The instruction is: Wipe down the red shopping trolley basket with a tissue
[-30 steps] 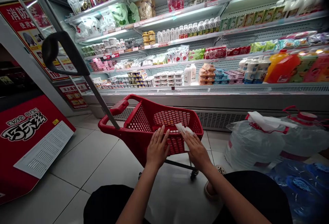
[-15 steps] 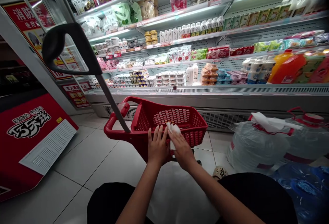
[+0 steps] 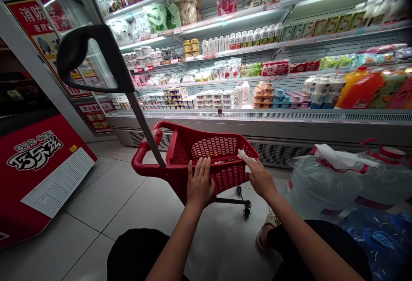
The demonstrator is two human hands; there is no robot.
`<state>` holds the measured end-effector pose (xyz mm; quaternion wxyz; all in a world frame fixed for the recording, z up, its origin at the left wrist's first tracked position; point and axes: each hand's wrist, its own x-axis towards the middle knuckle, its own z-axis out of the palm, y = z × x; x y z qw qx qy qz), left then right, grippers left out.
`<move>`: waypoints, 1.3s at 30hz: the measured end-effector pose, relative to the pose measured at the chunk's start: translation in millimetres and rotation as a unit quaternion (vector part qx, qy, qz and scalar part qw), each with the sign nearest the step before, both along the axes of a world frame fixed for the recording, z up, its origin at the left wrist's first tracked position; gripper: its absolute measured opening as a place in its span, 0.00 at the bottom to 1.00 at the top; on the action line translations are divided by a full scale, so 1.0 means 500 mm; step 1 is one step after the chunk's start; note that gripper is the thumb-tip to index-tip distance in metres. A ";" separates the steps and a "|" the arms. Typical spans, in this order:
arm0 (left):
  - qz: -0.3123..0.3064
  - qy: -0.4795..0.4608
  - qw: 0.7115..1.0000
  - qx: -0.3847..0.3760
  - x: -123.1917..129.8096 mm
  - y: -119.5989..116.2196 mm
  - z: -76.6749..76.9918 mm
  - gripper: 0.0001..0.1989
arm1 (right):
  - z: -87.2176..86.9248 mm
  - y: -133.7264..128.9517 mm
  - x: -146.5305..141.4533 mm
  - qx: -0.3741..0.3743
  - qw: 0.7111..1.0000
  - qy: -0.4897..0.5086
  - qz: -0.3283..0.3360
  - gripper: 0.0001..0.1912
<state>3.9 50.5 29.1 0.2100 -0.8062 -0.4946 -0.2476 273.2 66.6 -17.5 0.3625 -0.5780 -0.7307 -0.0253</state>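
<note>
Head view: one red shopping cart (image 3: 175,171) at six o'clock, two casters (image 3: 247,208) showing. Its near rim supports the flat left hand (image 3: 200,182); toward four o'clock, the right hand (image 3: 260,178) holds one white tissue (image 3: 242,155), partly finger-covered.

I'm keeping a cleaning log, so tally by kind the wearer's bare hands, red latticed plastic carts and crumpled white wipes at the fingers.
Bare hands, the left hand and the right hand: 2
Red latticed plastic cart: 1
Crumpled white wipe at the right hand's fingers: 1
Total: 4
</note>
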 end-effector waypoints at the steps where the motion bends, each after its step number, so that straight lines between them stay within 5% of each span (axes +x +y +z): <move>1: 0.001 -0.001 1.000 0.000 0.001 0.001 0.000 0.42 | 0.003 0.002 -0.022 0.005 1.000 0.004 0.008 0.45; 8: -0.009 0.022 1.000 -0.010 -0.012 0.002 0.007 0.39 | 0.027 -0.026 -0.218 0.038 0.986 0.031 0.160 0.55; 18: 0.076 0.022 0.997 0.027 -0.082 -0.030 0.069 0.28 | 0.034 -0.036 -0.149 0.005 0.992 0.048 0.120 0.49; 30: 0.102 0.000 0.994 0.045 -0.072 -0.039 0.088 0.39 | 0.106 -0.030 -0.368 0.014 0.950 0.088 0.299 0.50; 34: 0.067 0.027 0.997 0.037 -0.082 -0.035 0.070 0.39 | 0.091 -0.022 -0.342 0.011 0.956 0.076 0.283 0.50; 39: 0.054 0.052 0.997 0.022 -0.091 -0.020 0.045 0.39 | 0.051 -0.017 -0.231 0.008 0.976 0.055 0.213 0.53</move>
